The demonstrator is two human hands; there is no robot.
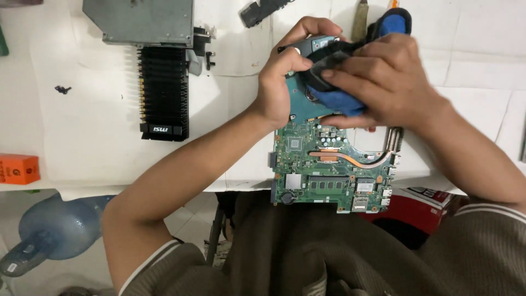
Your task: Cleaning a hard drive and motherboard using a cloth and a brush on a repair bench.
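Holding a green circuit board [329,164] at its far end, the left hand [282,82] closes its grip on the fan housing [315,44] there. The right hand [383,82], just beside it, presses a blue cloth [337,101] onto the same spot, fingers closed over the fabric. Below both grips, the board's near end overhangs the desk [82,137] edge above the lap. Risks, as judged: board tipping off the edge under pressure; cloth snagging small components or the copper heat pipe [350,159]; hard rubbing bending it.

Bare forearms; olive-brown ribbed sweater, sleeves pushed up, white-striped cuffs; bare hands, no rings.
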